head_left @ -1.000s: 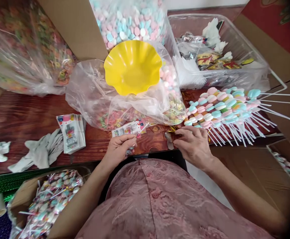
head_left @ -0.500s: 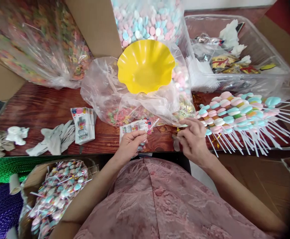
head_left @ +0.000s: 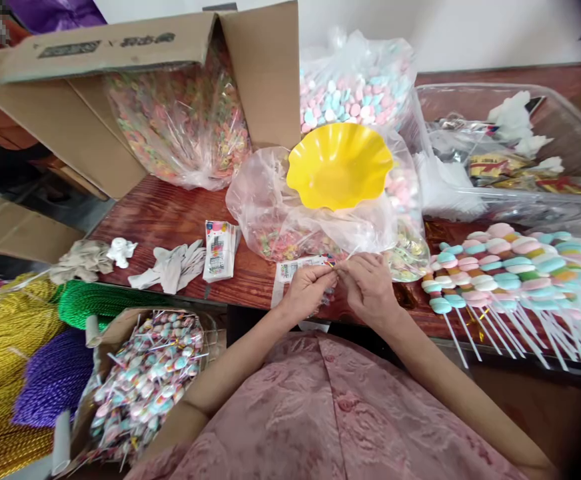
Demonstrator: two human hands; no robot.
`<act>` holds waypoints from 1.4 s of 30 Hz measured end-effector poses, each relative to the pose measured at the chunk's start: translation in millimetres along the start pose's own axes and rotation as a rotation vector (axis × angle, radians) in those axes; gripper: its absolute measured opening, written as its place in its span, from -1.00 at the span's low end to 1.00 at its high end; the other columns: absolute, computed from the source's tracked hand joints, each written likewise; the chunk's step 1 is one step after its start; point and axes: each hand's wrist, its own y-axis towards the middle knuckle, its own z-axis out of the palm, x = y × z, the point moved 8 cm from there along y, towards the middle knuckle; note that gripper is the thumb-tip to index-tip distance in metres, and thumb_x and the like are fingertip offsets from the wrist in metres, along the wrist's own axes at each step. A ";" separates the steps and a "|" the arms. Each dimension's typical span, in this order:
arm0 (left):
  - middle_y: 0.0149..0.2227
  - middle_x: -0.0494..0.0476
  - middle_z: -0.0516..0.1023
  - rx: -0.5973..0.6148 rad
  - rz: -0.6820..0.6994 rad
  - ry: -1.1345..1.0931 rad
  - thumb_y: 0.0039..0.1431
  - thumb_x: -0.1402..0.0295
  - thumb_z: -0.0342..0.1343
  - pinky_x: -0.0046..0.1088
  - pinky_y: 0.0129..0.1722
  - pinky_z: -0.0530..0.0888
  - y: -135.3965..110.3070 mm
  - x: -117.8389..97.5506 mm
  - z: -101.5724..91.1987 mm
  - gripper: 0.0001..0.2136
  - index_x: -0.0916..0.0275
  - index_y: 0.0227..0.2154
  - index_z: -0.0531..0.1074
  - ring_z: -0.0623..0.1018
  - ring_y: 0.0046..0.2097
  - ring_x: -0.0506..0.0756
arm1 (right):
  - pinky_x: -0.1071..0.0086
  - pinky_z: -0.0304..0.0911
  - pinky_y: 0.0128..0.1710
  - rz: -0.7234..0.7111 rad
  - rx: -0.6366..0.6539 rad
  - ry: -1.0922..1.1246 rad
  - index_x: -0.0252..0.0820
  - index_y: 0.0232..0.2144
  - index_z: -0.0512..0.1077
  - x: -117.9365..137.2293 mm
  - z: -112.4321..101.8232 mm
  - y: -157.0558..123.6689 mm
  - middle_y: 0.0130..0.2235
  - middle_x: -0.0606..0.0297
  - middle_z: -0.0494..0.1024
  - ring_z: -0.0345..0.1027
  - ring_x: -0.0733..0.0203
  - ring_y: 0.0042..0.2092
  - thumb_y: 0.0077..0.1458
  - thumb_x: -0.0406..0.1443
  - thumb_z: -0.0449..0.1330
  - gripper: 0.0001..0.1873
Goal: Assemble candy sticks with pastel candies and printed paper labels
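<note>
My left hand [head_left: 306,291] is closed around a wrapped candy stick held over the near edge of the wooden table [head_left: 170,217]. Its white stick pokes up past my fingers. My right hand [head_left: 369,287] has met the left and pinches at the top of the same candy stick, fingertips touching. Under my hands lies a printed wrapper [head_left: 290,270]. Just beyond them a yellow wavy bowl [head_left: 339,163] rests on a clear bag of coloured candy [head_left: 315,223]. A row of finished pastel candy sticks [head_left: 510,267] lies to my right.
A stack of printed wrappers [head_left: 218,250] and crumpled white gloves [head_left: 170,267] lie at left. An open cardboard box [head_left: 135,87] holds bagged candy. A clear tub [head_left: 510,153] stands at back right. A box of wrapped candy sticks [head_left: 145,380] and coloured cord spools [head_left: 30,373] sit below left.
My right hand left the pile of candy sticks and came left to join my left hand. The view swung left and up, showing more of the boxes and spools.
</note>
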 end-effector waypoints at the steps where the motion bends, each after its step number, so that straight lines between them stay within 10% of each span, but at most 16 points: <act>1: -0.51 -0.01 0.33 0.003 -0.002 0.023 0.11 0.05 0.16 -0.53 -0.40 0.32 -2.1 0.6 -2.3 -0.64 0.28 -0.53 0.42 0.33 -0.44 -0.06 | 0.22 0.11 -0.20 0.010 0.013 0.077 -0.15 -0.23 0.41 -1.6 2.7 -2.0 -0.35 0.27 0.52 0.34 0.16 -0.24 0.25 -0.41 0.02 -0.82; 7: -0.58 -0.05 0.25 0.005 0.029 0.115 0.16 0.04 0.12 -0.55 -0.52 0.19 -6.5 -6.9 -3.8 -0.60 0.27 -0.59 0.32 0.23 -0.52 -0.09 | 0.24 0.22 -0.18 0.155 0.022 0.256 -0.10 0.01 0.27 -14.9 3.0 -11.7 -0.31 0.31 0.51 0.37 0.18 -0.28 0.24 -0.36 0.06 -0.72; 16: -0.56 -0.04 0.28 -0.129 0.090 0.044 0.12 0.09 0.16 -0.53 -0.46 0.26 -2.2 -11.6 -10.5 -0.62 0.26 -0.63 0.32 0.27 -0.49 -0.07 | 0.07 0.06 -0.03 -0.007 -0.105 -0.385 -0.02 -0.16 0.45 -6.1 -43.5 -13.7 -0.09 0.26 0.57 0.32 -0.01 0.01 0.14 -0.34 0.21 -0.81; 22: -0.55 -0.03 0.28 -0.109 0.115 0.023 0.12 0.07 0.16 -0.52 -0.42 0.29 -2.1 -16.1 -1.2 -0.62 0.26 -0.62 0.32 0.27 -0.46 -0.06 | 0.15 0.15 -0.09 -0.126 -0.084 -0.155 -0.07 -0.22 0.45 7.6 -20.9 -9.7 -0.27 0.31 0.60 0.37 0.14 -0.17 0.18 -0.41 0.13 -0.83; 34: -0.52 0.00 0.31 -0.120 0.171 0.157 0.20 0.07 0.08 -0.48 -0.37 0.29 -0.3 -23.4 -3.5 -0.62 0.25 -0.59 0.32 0.29 -0.42 -0.03 | 0.24 0.41 -0.24 0.151 -0.157 0.289 -0.08 -0.26 0.51 -15.3 -8.6 -15.1 -0.30 0.21 0.56 0.46 0.16 -0.23 0.21 -0.36 0.12 -0.84; 42: -0.52 -0.01 0.30 -0.135 0.305 0.247 0.25 0.16 0.05 -0.47 -0.36 0.28 2.4 -37.2 -1.5 -0.65 0.24 -0.58 0.32 0.28 -0.43 -0.03 | 0.23 0.34 -0.20 -0.019 -0.197 -0.153 -0.06 -0.11 0.47 5.5 -28.2 -14.1 -0.22 0.20 0.58 0.45 0.12 -0.23 0.11 -0.35 0.26 -0.74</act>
